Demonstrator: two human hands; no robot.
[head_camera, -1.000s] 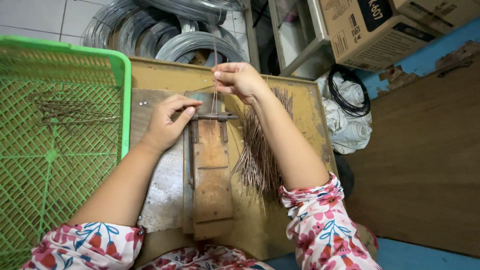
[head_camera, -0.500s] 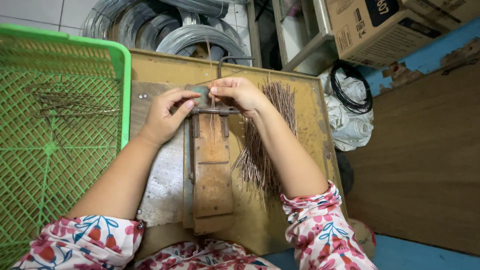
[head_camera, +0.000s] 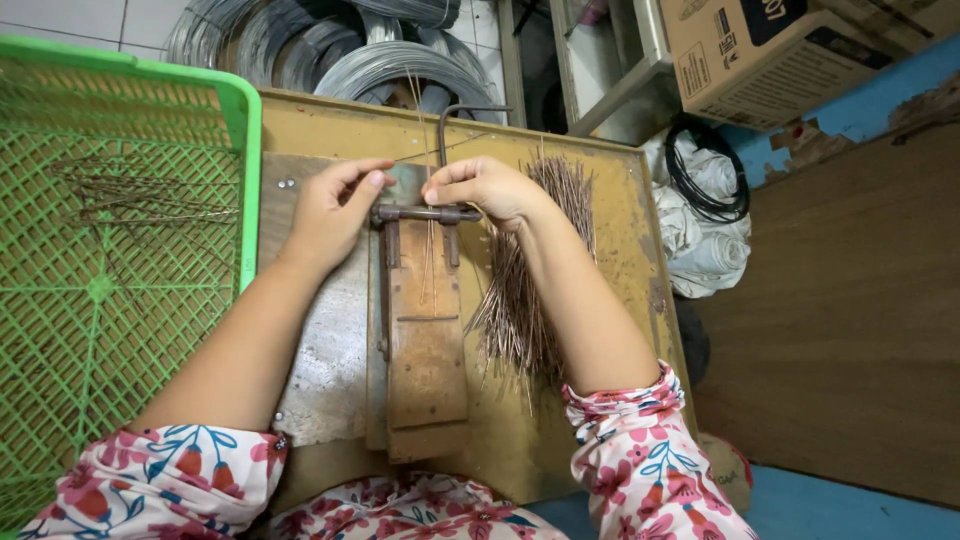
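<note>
Wooden bench (head_camera: 610, 300) fills the view, a green mesh basket (head_camera: 120, 300) at its left edge and wire coils (head_camera: 330, 50) behind; a wooden jig (head_camera: 425, 330) with a metal crossbar (head_camera: 425, 213) lies centre; a heap of cut wires (head_camera: 530, 290) rests beside it; left hand (head_camera: 330, 210) and right hand (head_camera: 485, 188) each pinch thin wires (head_camera: 432, 260) at the crossbar.

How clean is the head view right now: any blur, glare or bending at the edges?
Head view: evenly lit, no glare; left hand, right hand and wooden jig sharp; wide-lens bending curves the green basket rim.
</note>
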